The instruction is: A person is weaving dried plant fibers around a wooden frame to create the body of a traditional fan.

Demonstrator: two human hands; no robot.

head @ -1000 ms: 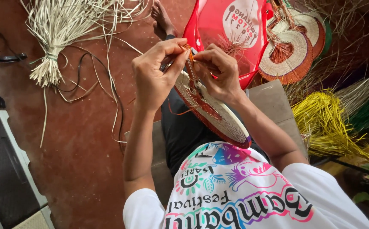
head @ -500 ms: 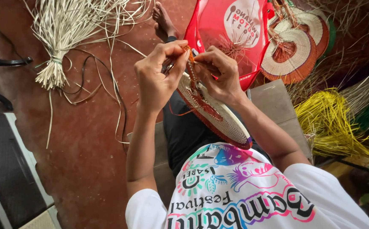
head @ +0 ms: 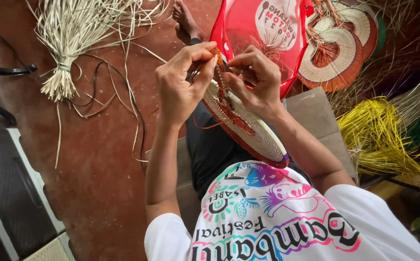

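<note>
Well to the left of the fingers, a tied bundle of pale straw strips [head: 65, 46] lies on the red floor [head: 94, 183], loose strands trailing toward the person's lap. The left hand [head: 181, 87] has its fingers [head: 198, 53] pinched together on the top edge of a round woven fan [head: 248, 128], which stands tilted on the lap, cream in the middle with a red-brown rim. Just beside it, touching the same edge, the right hand [head: 253, 79] has its fingers closed on a thin orange strand at the rim; whether a tool is between them cannot be told. A judgement: both grips crowd 1 small spot, so a slip could let the strand slacken and loosen the last stitches, or a hard tug could snap it. The fan rests only on the lap and could tip. Beyond the fingers lies a red bag [head: 263, 29]; to the right, 2 finished fans [head: 335, 58] and yellow fibre [head: 379, 135].
</note>
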